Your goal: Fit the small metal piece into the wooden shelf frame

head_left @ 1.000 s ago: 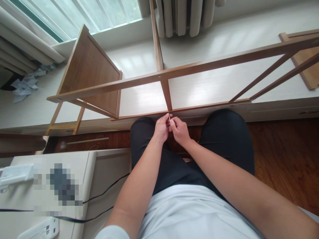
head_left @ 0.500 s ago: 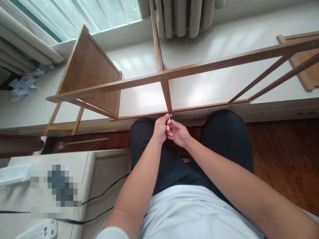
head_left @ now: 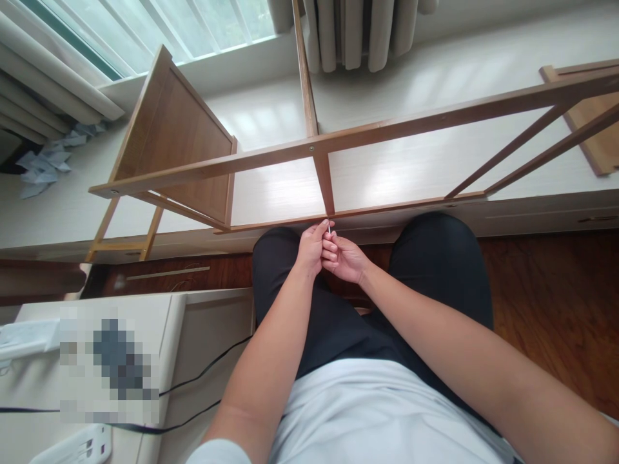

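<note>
A wooden shelf frame (head_left: 387, 127) lies on its side across the pale ledge in front of me. Below the joint of its middle crosspiece (head_left: 324, 183), a thin metal rod (head_left: 329, 227) shows between my fingers; its ends are hidden, so its exact kind is unclear. My left hand (head_left: 312, 248) is closed, thumb and finger pinching around the rod close to the lower rail (head_left: 285, 223). From the near side, my right hand (head_left: 349, 259) has its fingertips closed on the same rod, its curled fingers touching the left hand.
A wooden panel (head_left: 191, 138) stands within the frame's left end; another board (head_left: 592, 129) lies at far right. Crumpled paper (head_left: 46, 167) is at left. Beside my left arm, a white cabinet (head_left: 164, 348) carries power strips (head_left: 77, 446) and black cables (head_left: 193, 419).
The fingers of my right hand have shifted and curled up along the rod, so less of it shows. My left hand stays nearly in place. The frame has not moved.
</note>
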Motion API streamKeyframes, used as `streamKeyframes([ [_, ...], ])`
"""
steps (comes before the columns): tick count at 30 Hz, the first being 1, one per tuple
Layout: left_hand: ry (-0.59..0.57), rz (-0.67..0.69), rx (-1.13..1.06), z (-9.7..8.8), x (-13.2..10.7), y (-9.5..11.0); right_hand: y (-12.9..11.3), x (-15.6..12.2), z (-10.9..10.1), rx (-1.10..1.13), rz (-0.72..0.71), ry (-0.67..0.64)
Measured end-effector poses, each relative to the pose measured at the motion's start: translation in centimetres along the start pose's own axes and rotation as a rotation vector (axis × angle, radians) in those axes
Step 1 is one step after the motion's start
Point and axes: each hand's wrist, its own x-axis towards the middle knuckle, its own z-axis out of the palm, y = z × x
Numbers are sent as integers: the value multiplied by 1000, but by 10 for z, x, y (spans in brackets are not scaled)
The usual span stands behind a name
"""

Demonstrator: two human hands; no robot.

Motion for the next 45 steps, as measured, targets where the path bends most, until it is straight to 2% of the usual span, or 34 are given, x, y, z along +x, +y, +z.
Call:
streamKeyframes([
  [6,-37,-29,0,-1,1,-4,-4,2,-1,-172,-53,57],
  [10,-101,-5,-57,-1,5,-7,-6,1,-2,-339,-182,189],
  [14,-57,74,-124,0,10,-10,-7,-1,-1,-473,-289,301],
  [18,-52,51,-124,-1,11,-11,-8,-2,2,-508,-301,320],
  [22,-88,34,-102,-1,7,-9,-6,-2,3,-430,-250,297],
  [26,-105,-13,-71,0,3,-7,-6,-2,3,-265,-119,218],
  [34,5,5,-91,1,5,-4,-13,0,3,37,116,20],
  [45,3,7,-43,0,3,-2,-12,1,7,234,171,-56],
])
